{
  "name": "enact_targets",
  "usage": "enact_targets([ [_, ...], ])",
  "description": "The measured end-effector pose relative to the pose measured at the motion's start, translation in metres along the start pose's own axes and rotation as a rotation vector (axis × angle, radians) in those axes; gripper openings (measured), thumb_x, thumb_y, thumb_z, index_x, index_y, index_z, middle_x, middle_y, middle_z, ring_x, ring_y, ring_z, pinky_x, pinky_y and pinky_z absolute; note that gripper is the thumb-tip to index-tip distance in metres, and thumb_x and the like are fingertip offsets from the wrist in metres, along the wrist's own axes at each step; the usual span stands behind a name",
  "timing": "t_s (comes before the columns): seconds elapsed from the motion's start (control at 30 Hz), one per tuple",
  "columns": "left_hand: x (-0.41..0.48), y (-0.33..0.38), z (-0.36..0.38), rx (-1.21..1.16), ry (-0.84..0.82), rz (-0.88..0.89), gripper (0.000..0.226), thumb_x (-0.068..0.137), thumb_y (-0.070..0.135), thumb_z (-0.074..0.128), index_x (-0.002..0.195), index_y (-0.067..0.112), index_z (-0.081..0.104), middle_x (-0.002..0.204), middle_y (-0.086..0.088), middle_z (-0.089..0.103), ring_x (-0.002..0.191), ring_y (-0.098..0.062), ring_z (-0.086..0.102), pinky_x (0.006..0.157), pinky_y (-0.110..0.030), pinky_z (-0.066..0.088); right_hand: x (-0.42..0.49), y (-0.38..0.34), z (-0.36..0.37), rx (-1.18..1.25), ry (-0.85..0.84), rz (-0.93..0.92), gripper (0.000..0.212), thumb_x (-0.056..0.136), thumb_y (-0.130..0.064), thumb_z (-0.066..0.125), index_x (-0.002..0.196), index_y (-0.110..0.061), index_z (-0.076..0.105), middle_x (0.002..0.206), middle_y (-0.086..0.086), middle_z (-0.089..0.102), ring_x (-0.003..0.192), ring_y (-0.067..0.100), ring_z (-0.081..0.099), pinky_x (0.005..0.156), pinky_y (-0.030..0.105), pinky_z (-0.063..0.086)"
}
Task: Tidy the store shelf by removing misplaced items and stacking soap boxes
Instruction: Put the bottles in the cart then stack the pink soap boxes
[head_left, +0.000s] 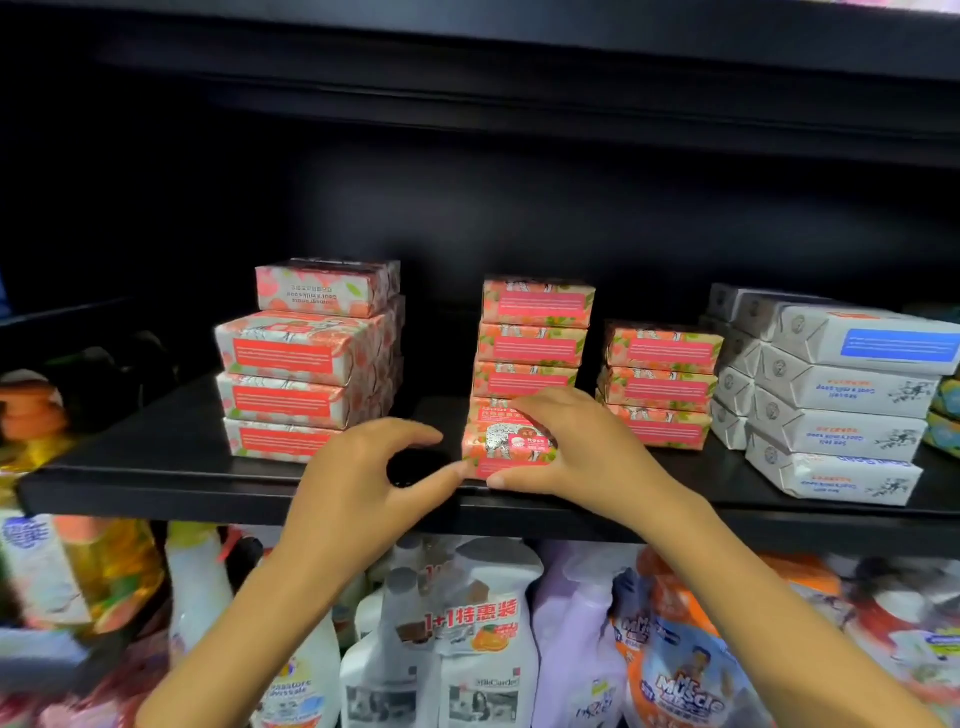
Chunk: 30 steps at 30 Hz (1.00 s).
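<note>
As the right hand (582, 447) clamps down, we can see it has the pink soap box (511, 441) pinched: fingers draped over the box's top edge, thumb tucked along the bottom front edge. That box sits right at the front lip of the black shelf (156, 467), its broad printed face turned up toward the camera. It is directly in front of the middle stack (535, 332) of matching pink boxes; whether it touches that stack, I cannot tell.

Over comes the left hand (353, 478), curved in a loose C and holding nothing. Its thumb tip just meets the box's lower left corner, while the index finger hangs apart from the box, above the shelf. So the box lies between the two hands, gripped from the right and merely touched from the left.

On the left stands the left stack (306, 364), four pink boxes high, the top one lying with its print upside down. Right of the middle pile is a shorter pink stack (660, 384), then white soap boxes (841, 400) piled at the far right. Below the shelf, cleaning bottles (467, 649) crowd the lower level.
</note>
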<state>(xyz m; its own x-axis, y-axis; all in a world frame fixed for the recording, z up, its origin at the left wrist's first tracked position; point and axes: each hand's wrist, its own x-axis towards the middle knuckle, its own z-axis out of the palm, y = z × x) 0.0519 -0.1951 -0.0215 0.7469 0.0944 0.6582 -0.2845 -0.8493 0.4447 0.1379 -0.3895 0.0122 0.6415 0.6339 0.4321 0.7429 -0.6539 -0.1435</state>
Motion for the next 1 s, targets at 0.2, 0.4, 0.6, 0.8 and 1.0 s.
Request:
enact_targets([
  [0.2,-0.009,-0.008,0.005,0.100,-0.022,0.012,0.058,0.069,0.073,0.044,0.091,0.028,0.073,0.094,0.018,0.069,0.089,-0.001,0.062,0.070,-0.010,0.041,-0.011,-0.002,0.002,0.042,0.135,-0.015,0.056,0.078,-0.046,0.068,0.126,-0.020,0.057,0.122,-0.007,0.053,0.114,0.009,0.045,0.095,0.026,0.040],
  [0.4,-0.011,-0.007,0.006,0.102,-0.002,0.027,0.053,0.072,0.070,0.045,0.088,0.028,0.073,0.089,0.017,0.069,0.083,-0.003,0.062,0.065,-0.007,0.038,-0.012,0.002,0.010,-0.027,0.213,-0.016,0.041,0.084,-0.032,0.067,0.120,-0.015,0.062,0.120,-0.002,0.060,0.113,0.014,0.050,0.090,0.019,0.034],
  [0.6,-0.011,-0.004,0.009,0.057,0.017,0.086,0.050,0.073,0.065,0.048,0.087,0.024,0.073,0.087,0.014,0.069,0.084,-0.006,0.063,0.068,-0.018,0.048,-0.012,0.006,0.007,0.014,0.196,-0.016,0.038,0.085,-0.032,0.066,0.120,-0.016,0.062,0.120,-0.003,0.060,0.112,0.013,0.051,0.095,0.026,0.042],
  [0.8,-0.009,0.015,0.030,-0.030,0.044,0.211,0.037,0.077,0.055,0.055,0.080,0.022,0.073,0.078,0.015,0.067,0.078,-0.002,0.060,0.067,-0.020,0.050,-0.019,0.039,-0.051,0.015,0.649,0.094,0.034,0.079,-0.023,0.072,0.110,-0.010,0.065,0.110,0.001,0.063,0.105,0.014,0.055,0.093,0.016,0.034],
  [1.0,-0.003,0.028,0.049,0.070,0.037,0.280,0.037,0.076,0.058,0.053,0.079,0.026,0.070,0.078,0.017,0.066,0.077,-0.008,0.061,0.055,-0.031,0.054,0.006,0.081,-0.079,-0.229,0.111,0.386,0.075,0.081,-0.041,0.068,0.142,-0.013,0.036,0.134,0.012,0.048,0.125,0.027,0.042,0.099,0.033,0.034],
])
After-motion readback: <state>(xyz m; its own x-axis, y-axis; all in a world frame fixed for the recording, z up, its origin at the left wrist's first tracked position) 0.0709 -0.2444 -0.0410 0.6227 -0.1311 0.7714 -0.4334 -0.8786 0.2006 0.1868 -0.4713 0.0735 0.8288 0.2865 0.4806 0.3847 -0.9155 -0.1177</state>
